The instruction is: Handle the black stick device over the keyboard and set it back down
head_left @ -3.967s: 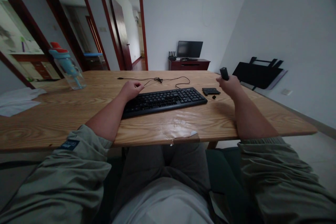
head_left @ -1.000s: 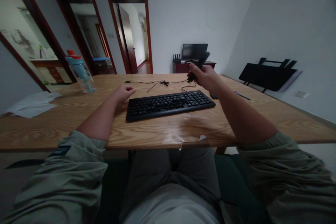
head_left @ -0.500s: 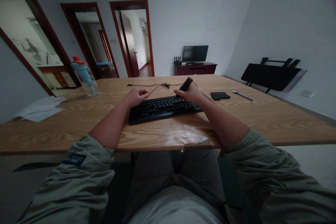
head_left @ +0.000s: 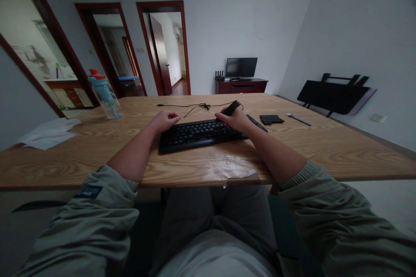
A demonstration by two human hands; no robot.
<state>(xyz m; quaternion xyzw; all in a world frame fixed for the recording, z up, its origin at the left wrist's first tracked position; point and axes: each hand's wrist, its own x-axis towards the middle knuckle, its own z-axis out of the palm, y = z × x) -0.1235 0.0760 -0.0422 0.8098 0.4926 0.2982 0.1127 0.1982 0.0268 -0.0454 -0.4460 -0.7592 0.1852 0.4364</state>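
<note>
Head view: black keyboard [head_left: 191, 133] flat on wooden table [head_left: 81, 160], between the forearms, presumably so both hands reach it. Right hand [head_left: 238, 118] wrapped round black handheld tool [head_left: 232, 108], slanted over the keyboard, likely for control; lower end hidden. Left hand [head_left: 165, 121] curled by the far left corner, perhaps steadying; cannot tell if it pinches anything. Blue-handled brush [head_left: 298, 119] lies apart, rightward.

Nothing legible: sleeve patch [head_left: 89, 192] lettering blurred, keyboard [head_left: 191, 132] legends too small.
</note>
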